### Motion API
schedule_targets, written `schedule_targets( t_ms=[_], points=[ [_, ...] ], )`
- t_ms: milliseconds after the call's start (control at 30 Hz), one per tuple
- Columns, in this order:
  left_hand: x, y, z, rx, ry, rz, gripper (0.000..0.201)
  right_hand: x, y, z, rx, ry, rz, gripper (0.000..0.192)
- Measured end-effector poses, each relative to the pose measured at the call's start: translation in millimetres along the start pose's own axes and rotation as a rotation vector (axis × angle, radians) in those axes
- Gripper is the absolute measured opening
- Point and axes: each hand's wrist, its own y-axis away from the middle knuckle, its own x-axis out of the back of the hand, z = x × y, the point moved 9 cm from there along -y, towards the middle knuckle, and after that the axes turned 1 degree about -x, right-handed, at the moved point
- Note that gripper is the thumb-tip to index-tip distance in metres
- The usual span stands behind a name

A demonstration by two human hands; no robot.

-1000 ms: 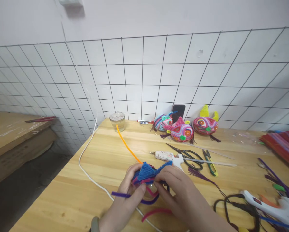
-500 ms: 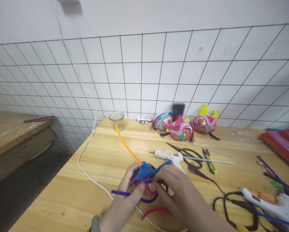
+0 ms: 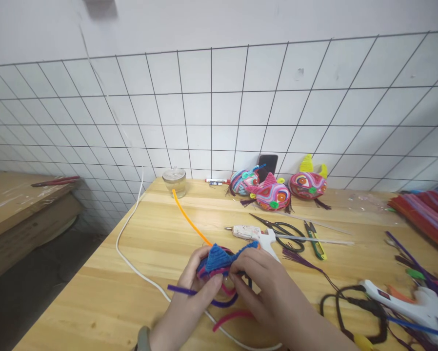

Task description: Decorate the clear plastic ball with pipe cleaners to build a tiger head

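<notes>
Low in the middle of the frame my left hand (image 3: 189, 297) and my right hand (image 3: 263, 287) are both closed around the blue pipe-cleaner piece (image 3: 219, 258), fingers pinching it from either side just above the wooden table (image 3: 138, 273). A purple pipe cleaner (image 3: 182, 291) sticks out leftward under my left fingers, a pink pipe cleaner (image 3: 233, 319) curls below my hands, and an orange pipe cleaner (image 3: 189, 219) runs from the piece up toward the glass jar (image 3: 174, 181) near the wall. Just beyond my right hand lies a white glue gun (image 3: 255, 235), with black scissors (image 3: 281, 228) and green snips (image 3: 314, 236) beside it (all close enough to crowd that side). Further back, against the grid wall, sit three finished fish figures (image 3: 273, 192) and a dark phone (image 3: 267, 163). At the lower right a second glue gun (image 3: 405, 300) lies with its black cord (image 3: 350, 312) looped near my right wrist. A bundle of pipe cleaners (image 3: 424, 214) fills the right edge, and a white cable (image 3: 131, 243) crosses the table's left part, passing under my hands.
</notes>
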Motion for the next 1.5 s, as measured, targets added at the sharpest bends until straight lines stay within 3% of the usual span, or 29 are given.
schedule_targets(
  t_ms=[167, 433, 667, 1167, 1500],
  points=[
    [-0.6, -1.5, 4.6, -0.007, -0.027, 0.018, 0.034, 0.7, -0.3, 2.8, -0.030, -0.036, -0.010, 0.013],
    [6.5, 0.0, 10.1, -0.081, -0.050, 0.057, 0.032, 7.0, 0.3, 19.3, -0.218, -0.220, -0.030, 0.012],
    [11.6, 4.3, 9.1, -0.085, -0.017, 0.101, 0.034, 4.0, 1.2, 23.5, -0.259, -0.232, 0.003, 0.012],
    [8.1, 7.5, 14.5, -0.164, -0.084, 0.044, 0.032, -2.8, 2.1, 31.5, -0.371, -0.393, -0.021, 0.013],
    [11.1, 5.9, 10.2, -0.174, -0.061, 0.038, 0.033, -19.3, 7.7, 46.9, -0.596, -0.683, -0.061, 0.016]
  ],
)
